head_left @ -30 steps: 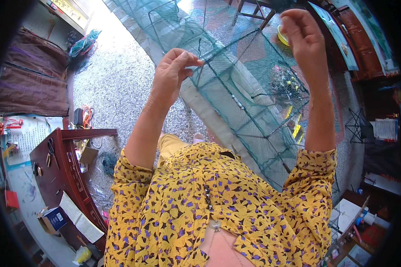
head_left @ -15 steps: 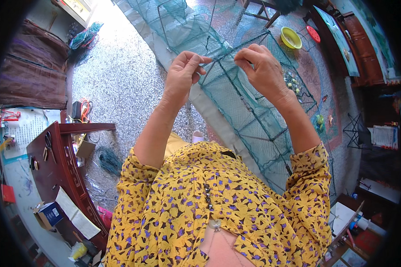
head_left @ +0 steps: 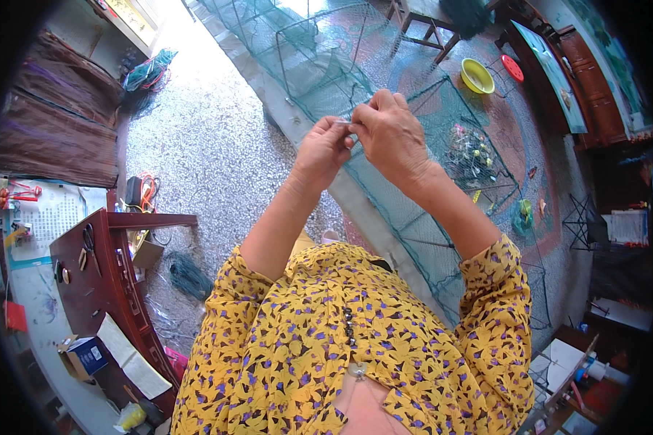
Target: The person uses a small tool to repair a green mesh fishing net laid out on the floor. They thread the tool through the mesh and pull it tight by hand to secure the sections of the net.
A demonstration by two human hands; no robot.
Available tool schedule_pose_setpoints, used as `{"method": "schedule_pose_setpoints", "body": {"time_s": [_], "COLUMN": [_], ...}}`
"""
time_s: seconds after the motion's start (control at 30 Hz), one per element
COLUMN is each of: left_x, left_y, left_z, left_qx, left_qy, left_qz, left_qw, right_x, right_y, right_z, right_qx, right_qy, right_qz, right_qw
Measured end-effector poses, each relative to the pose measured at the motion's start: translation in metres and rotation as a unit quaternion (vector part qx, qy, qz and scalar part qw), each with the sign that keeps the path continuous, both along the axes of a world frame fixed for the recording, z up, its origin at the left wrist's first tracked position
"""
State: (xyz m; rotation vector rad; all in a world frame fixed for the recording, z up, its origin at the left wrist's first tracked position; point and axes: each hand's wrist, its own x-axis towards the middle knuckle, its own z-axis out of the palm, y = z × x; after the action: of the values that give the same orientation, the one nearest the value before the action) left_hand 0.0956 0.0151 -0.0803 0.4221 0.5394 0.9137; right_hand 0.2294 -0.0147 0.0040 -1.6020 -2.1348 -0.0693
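Observation:
My left hand (head_left: 322, 154) and my right hand (head_left: 393, 139) meet in front of me, both closed in a pinch with fingertips almost touching. A tiny pale sliver (head_left: 342, 122) shows between the fingertips; it is too small to name, and I cannot tell which hand grips it. Just beyond and below them, teal netting (head_left: 381, 174) stretched on dark thin frames runs diagonally from the far left to the near right. My right hand covers part of the net. Under the netting runs a long pale strip (head_left: 297, 119).
Small yellowish items (head_left: 479, 156) lie heaped at the right, near a yellow basin (head_left: 477, 76) and a red round lid (head_left: 512, 68). A wooden stool (head_left: 422, 30) stands far off. At left, a dark red desk (head_left: 80, 279) carries scissors (head_left: 89, 239); a twine bundle (head_left: 189, 275) lies beside it.
My hands were apart above the net, and now they have come together, the right moving left and nearer. The view has shifted slightly, and the net's frame edge no longer lies at my fingers.

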Motion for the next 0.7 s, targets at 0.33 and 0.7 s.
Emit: {"method": "schedule_pose_setpoints", "body": {"time_s": [0.33, 0.7], "left_x": [0.025, 0.045], "left_y": [-0.005, -0.031], "left_z": [0.021, 0.078], "left_qx": [0.141, 0.521], "left_qy": [0.131, 0.250], "left_qz": [0.012, -0.149], "left_qw": [0.981, 0.802], "right_x": [-0.032, 0.051], "right_y": [0.008, -0.052], "right_z": [0.037, 0.158], "right_qx": [0.101, 0.144], "right_qy": [0.151, 0.516], "right_qz": [0.107, 0.091], "right_qw": [0.977, 0.840]}}
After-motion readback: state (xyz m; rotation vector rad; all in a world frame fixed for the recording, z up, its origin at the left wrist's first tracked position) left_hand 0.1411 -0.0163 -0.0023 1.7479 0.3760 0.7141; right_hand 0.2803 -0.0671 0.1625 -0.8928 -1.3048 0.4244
